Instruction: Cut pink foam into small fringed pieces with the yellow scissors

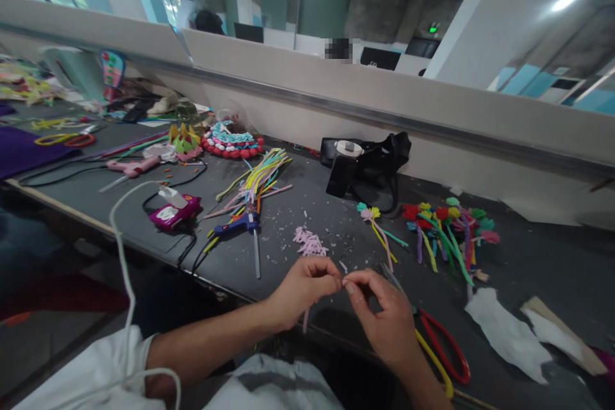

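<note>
My left hand (307, 288) and my right hand (384, 311) meet at the fingertips over the table's front edge. Both pinch something small and pinkish, mostly hidden by the fingers. A pink strip (306, 320) hangs below my left hand. Just behind the hands lies a pile of short pale pink pieces (310, 242), with tiny scraps scattered around it. Scissors with red and yellow handles (444, 346) lie beside and partly behind my right hand. Three small pipe-cleaner flowers (369, 211) with long stems rest behind the right hand.
A blue glue gun (237, 224) and a bundle of coloured pipe cleaners (264, 173) lie left of centre. Further left are a purple power strip (175, 213) and a pink glue gun (133, 166). A black bag (384, 157), phone (341, 175), colourful flowers (446, 224) and white paper (507, 333) lie right.
</note>
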{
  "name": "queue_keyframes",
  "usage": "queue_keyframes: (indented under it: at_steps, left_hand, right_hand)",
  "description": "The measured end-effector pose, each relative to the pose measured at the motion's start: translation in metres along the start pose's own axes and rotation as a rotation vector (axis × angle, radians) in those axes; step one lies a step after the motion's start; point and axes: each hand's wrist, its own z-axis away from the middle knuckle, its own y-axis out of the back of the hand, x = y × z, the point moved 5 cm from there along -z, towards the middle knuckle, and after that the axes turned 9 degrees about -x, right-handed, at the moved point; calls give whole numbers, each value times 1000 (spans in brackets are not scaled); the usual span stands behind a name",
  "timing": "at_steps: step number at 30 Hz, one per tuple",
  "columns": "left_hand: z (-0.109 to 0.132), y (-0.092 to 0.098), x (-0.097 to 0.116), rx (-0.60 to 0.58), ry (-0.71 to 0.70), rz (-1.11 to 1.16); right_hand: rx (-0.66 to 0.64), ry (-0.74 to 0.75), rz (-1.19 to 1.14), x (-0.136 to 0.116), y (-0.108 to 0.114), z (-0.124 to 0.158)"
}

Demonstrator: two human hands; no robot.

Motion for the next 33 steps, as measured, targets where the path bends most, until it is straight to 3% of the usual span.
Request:
queue_keyframes:
  at_steps: [3, 9, 18, 24, 30, 33]
  left_hand:
    - [0, 0, -8, -8, 62, 178]
    - [1, -2, -5, -151, 126, 427]
    - [-5, 14, 15, -303, 108, 140]
    - [-8, 21, 3, -280, 158, 194]
    - [-14, 21, -9, -196, 117, 215]
    - [-15, 19, -10, -210, 120, 217]
  right_hand:
    - [10, 79, 35, -3, -4, -3]
    - [1, 221, 50, -11, -4, -11]
    - [50, 130, 97, -11, 0, -18]
    - [43, 83, 56, -4, -9, -21]
    - [50, 9, -32, 3, -11, -22]
    - [80, -62, -66, 10, -12, -21]
